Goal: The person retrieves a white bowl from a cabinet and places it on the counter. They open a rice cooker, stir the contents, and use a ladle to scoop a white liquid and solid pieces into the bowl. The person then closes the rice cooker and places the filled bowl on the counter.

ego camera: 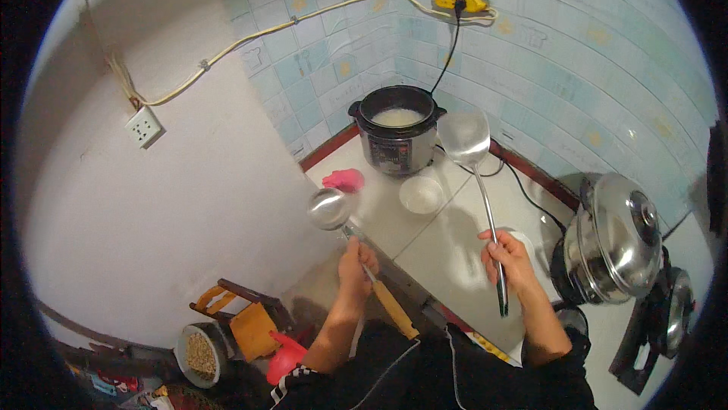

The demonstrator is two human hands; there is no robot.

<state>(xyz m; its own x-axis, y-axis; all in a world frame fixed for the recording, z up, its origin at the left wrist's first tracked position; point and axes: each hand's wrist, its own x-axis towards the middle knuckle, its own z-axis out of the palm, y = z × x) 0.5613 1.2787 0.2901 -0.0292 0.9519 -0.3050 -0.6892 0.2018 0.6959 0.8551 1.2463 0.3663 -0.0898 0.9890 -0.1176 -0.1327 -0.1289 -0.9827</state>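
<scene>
My left hand (357, 268) grips a metal ladle (329, 209) by its shaft, with the wooden end of the handle pointing down towards my body. In my right hand (509, 262) is a metal wok spatula (465, 136), its broad blade raised and its dark handle end below my fingers. Behind the two tools stands an open electric pressure cooker (388, 151) with pale contents inside. A white bowl (421, 195) sits in front of the cooker. Left of the bowl, a pink cloth-like item (343, 180) lies partly behind the ladle.
On the right of the tiled counter (438, 245) stands a lidded steel steamer pot (611, 239). A yellow power strip (460, 2) hangs on the wall, a black cord plugged in. Below left are a small wooden chair (255, 327) and a bucket (199, 353) of grain-like pieces.
</scene>
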